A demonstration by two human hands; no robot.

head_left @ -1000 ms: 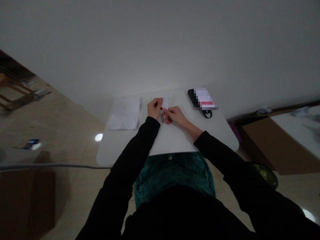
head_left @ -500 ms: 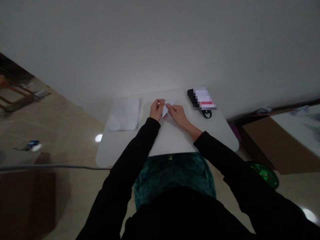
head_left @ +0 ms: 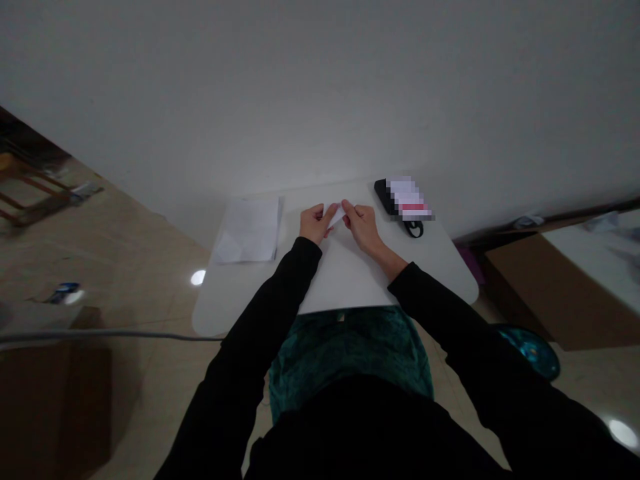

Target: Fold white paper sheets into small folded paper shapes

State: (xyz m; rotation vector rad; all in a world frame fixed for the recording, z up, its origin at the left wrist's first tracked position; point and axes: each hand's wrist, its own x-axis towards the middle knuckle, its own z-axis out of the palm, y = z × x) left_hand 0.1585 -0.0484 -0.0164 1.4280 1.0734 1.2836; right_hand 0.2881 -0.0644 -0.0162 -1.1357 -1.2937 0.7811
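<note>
A small folded piece of white paper is held between my two hands, above the middle of the white table. My left hand pinches its left end, thumb on top. At the other end, the thumb and curled fingers of my right hand grip the paper. Parts of the paper are covered by the fingers, so its full shape cannot be made out. To the left of my hands lies a stack of white paper sheets.
The small white table stands against a pale wall. A black pouch with a strap loop and a blurred-out item lie at its back right. A cardboard box is at right, and a grey cable runs in from the left.
My right hand has moved slightly right and up and turned, its thumb now at the paper's upper right end. My left thumb has come over the paper, which now lies slanted between both hands.
</note>
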